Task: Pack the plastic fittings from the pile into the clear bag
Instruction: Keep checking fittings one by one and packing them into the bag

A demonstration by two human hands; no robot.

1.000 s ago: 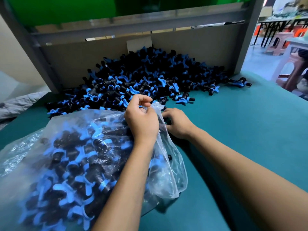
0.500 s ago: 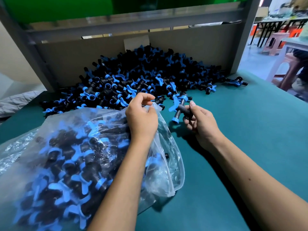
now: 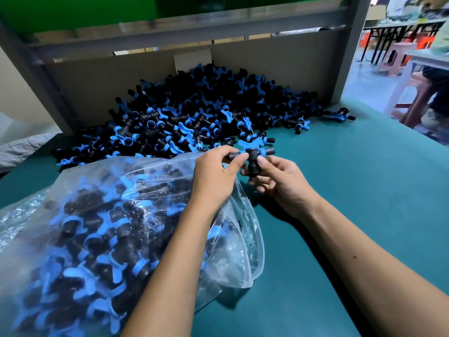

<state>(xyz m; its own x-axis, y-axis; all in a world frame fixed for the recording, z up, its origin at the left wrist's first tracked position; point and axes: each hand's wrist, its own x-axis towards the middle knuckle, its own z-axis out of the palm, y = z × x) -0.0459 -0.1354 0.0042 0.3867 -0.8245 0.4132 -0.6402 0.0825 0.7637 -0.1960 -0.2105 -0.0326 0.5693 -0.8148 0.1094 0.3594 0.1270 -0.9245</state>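
Now, with left hand (image 3: 216, 173) and right hand (image 3: 281, 183) both pinching one black-and-blue fitting (image 3: 252, 156) at frame centre, just above the clear bag (image 3: 238, 259) mouth: keep the mouth lifted, tip it in, then back to the pile (image 3: 194, 113) at upper centre.

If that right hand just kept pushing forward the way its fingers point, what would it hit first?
Probably the left hand. The right hand points up-left, gripping a black and blue fitting that the left hand's fingers already seem to touch. Beyond lies the clear bag mouth, though depth is unclear.
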